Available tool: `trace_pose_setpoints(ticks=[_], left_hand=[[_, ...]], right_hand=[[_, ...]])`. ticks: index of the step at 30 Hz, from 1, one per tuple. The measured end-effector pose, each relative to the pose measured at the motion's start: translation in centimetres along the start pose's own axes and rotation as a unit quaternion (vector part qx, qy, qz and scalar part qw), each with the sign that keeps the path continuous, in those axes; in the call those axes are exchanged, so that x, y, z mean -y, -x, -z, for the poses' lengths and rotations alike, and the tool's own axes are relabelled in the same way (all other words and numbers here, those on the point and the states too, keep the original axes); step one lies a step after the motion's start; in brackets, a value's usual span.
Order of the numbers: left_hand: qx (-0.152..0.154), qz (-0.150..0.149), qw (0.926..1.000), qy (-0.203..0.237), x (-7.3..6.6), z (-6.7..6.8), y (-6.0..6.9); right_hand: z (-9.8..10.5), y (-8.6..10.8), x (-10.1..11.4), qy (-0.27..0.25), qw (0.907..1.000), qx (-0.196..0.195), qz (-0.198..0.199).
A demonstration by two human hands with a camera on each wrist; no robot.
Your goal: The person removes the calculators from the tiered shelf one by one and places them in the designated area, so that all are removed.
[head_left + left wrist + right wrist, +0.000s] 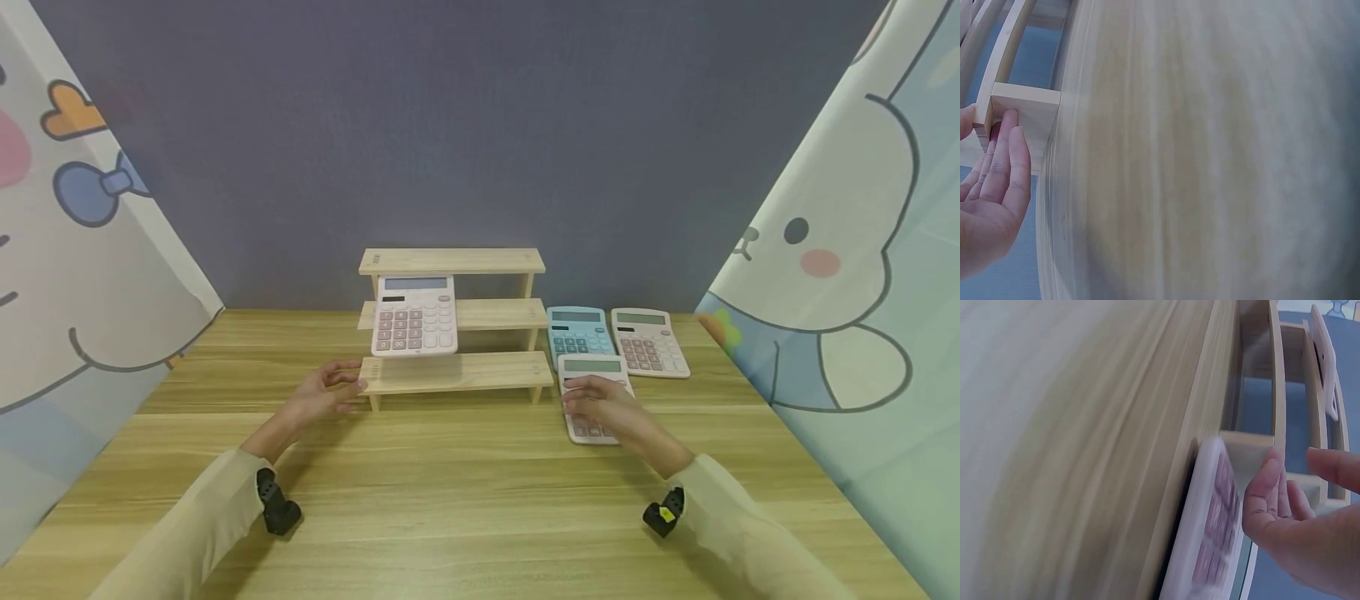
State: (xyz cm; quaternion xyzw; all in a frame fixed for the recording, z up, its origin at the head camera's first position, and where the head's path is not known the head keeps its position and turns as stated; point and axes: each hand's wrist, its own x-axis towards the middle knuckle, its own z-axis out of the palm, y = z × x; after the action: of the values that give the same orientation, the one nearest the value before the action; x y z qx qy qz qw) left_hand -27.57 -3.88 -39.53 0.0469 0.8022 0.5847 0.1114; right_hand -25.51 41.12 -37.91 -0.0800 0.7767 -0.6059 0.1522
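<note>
A three-tier wooden shelf [457,372] stands on the table. My left hand [322,395] is at the left end of its lowest board, thumb on top and fingers [1002,162] beneath by the leg, pinching the board's end. A white calculator with pinkish keys [415,317] leans upright on the shelf's left half. My right hand [611,412] hovers over another white calculator [1207,531] lying near the shelf's right end. Its fingers [1266,481] are loosely bent, apart from the thumb, with nothing between them. That hand hides part of the keys.
Behind the right hand lie a blue calculator [577,332] and a white one with pinkish keys [651,343]. A dark panel [457,125] rises behind the table [435,500]. Cartoon-printed panels [832,242] stand on both sides.
</note>
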Motion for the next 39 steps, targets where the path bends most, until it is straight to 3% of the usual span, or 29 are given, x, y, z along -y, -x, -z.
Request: trace_pose_setpoints(ticks=[11, 20, 28, 39], left_hand=[[-0.001, 0.002, 1.0, -0.003, 0.2, 0.1, 0.0], [0.006, -0.003, 1.0, 0.001, 0.0, 0.0, 0.1], [0.007, -0.003, 1.0, 0.0, -0.3, 0.0, 0.2], [0.003, 0.005, 1.0, 0.0, -0.2, -0.1, 0.2]], right_hand=[[-2.4, -1.3, 1.3, -0.009, 0.9997, 0.013, 0.02], [-4.3, -2.8, 2.6, -0.064, 0.9956, 0.036, 0.058], [-6.6, -4.4, 3.9, -0.066, 0.9973, 0.003, 0.033], [-9.5, -6.2, 4.9, -0.163, 0.9859, 0.019, 0.034]])
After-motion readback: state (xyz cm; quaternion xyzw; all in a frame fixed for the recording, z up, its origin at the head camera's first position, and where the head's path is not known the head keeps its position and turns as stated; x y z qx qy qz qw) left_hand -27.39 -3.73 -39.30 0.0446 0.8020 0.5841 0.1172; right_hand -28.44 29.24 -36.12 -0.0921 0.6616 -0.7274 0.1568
